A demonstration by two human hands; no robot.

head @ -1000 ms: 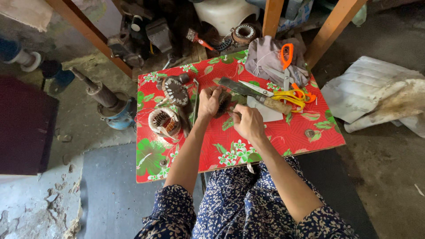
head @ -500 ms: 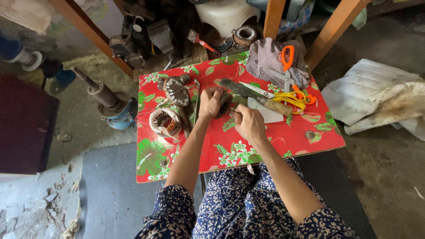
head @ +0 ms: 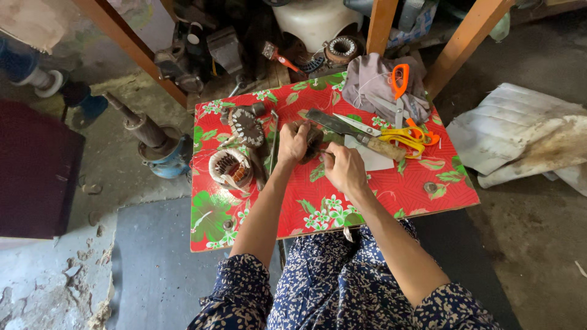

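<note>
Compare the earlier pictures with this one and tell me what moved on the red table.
Very little changed. The left hand keeps its grip on the dark round part, and the right hand stays close beside it, shifted only slightly. The knife, yellow scissors, orange scissors, grey cloth and wound coil lie as before on the floral table.

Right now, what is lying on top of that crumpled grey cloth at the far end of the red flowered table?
On the grey cloth lie orange-handled scissors, blades pointing toward the person, and some thin pale thread. Whatever sits beneath the cloth is covered and cannot be seen.
</note>
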